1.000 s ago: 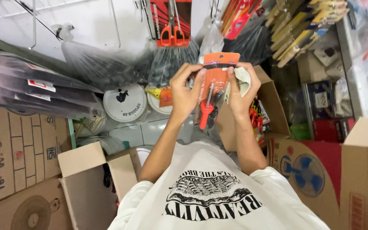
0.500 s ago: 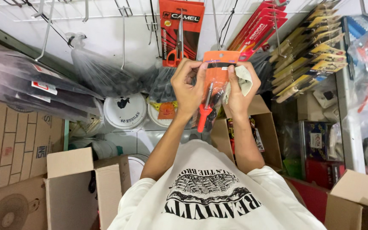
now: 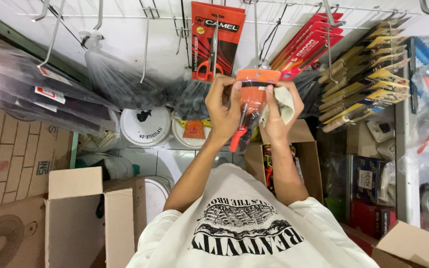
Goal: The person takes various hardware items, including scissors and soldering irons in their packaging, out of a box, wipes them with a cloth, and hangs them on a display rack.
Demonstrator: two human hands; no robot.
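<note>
- While both arms are raised toward the wire display rack [image 3: 284, 17], the left hand [image 3: 224, 106] is closed around the left edge of a packaged hand tool [image 3: 251, 106], a clear blister pack with an orange header card and a red handle showing at its lower end.
- The right hand [image 3: 276, 116] grips the right side of the same pack, and a crumpled pale cloth [image 3: 285, 104] is bunched between those fingers and the palm.
- That pack is held up in the air between the two hands, just below the rack's hooks and in front of a hanging orange card of scissors [image 3: 214, 39].
- To the right hang red carded packs [image 3: 306, 42] and a fanned row of yellow-and-black carded tools [image 3: 361, 82].
- Left of the hands, clear plastic bags [image 3: 110, 79] of dark goods hang from hooks, above two white round lids [image 3: 145, 126].
- Below, open cardboard boxes [image 3: 83, 218] stand at the left, and another cardboard box [image 3: 304, 154] sits beneath the right forearm.
</note>
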